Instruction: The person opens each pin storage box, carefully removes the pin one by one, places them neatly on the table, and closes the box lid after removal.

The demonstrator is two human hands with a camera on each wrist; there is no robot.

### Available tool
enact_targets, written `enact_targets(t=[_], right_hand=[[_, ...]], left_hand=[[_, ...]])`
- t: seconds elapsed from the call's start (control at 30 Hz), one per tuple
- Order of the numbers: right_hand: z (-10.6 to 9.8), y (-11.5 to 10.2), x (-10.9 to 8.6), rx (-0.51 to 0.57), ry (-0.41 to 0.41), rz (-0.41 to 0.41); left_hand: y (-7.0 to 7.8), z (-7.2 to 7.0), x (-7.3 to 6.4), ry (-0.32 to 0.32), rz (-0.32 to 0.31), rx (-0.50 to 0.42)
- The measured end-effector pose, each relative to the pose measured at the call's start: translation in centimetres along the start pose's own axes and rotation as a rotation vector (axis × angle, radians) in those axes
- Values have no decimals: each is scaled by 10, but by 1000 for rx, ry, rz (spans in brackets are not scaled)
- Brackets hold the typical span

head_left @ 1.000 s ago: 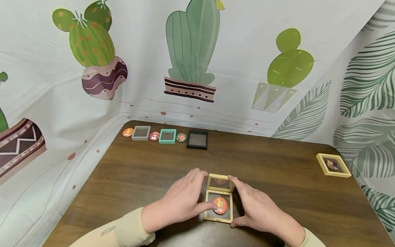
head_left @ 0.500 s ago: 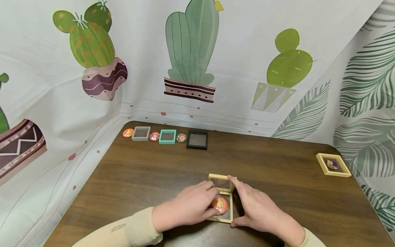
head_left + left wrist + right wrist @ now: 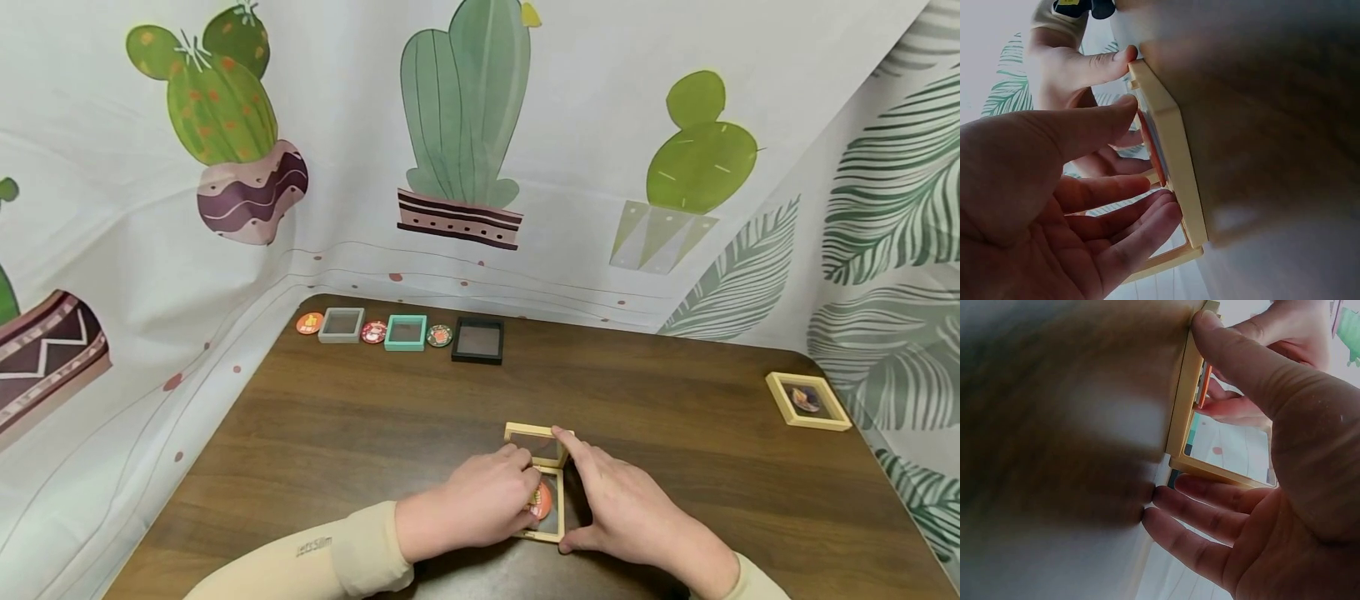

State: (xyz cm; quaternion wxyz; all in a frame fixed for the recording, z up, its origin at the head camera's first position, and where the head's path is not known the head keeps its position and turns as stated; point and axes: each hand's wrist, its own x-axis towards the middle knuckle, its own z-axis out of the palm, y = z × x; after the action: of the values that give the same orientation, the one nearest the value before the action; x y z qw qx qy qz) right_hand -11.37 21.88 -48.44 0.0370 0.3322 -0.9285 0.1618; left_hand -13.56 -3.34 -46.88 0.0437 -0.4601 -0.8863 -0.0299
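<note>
A yellow hinged display frame (image 3: 561, 504) lies open on the table, its lid (image 3: 536, 431) standing up at the back. On the clear film in its base is a round orange-red badge (image 3: 542, 500), partly covered by my left hand (image 3: 491, 498). The left wrist view shows that hand's thumb and index finger at opposite edges of the badge (image 3: 1152, 149), pinching it. My right hand (image 3: 626, 504) holds the frame from the right, thumb at the front corner and index finger on the lid's top. Its other fingertips (image 3: 1155, 515) touch the table behind the lid.
Along the back left stand an orange badge (image 3: 309, 323), grey frame (image 3: 342, 325), red badge (image 3: 374, 332), teal frame (image 3: 406, 332), green badge (image 3: 439, 335) and black frame (image 3: 477, 340). A yellow frame (image 3: 808, 401) with a badge inside lies far right.
My left hand has moved right, from the frame's left side to over its base, and its fingers have closed in on the badge. The right hand keeps its place.
</note>
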Motion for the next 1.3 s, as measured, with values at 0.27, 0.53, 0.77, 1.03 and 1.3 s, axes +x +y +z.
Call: enact_targets(t=[0.27,0.53,0.77,1.03,1.3], right_hand=[[0,0,0,0,7,-2],[0,1,0,-4,19,-15],[0,0,0,-6,15,-11],[-2,0,0,-4,1,-5],[-2,0,2,2,-14,0]], left_hand=[[4,4,3,82,44,68],[7,6,4,126,64,115],[2,1,2,114,77,30],[-13,-31,-4,70,74,-189],[-39,-56,-4,191,56,-288]])
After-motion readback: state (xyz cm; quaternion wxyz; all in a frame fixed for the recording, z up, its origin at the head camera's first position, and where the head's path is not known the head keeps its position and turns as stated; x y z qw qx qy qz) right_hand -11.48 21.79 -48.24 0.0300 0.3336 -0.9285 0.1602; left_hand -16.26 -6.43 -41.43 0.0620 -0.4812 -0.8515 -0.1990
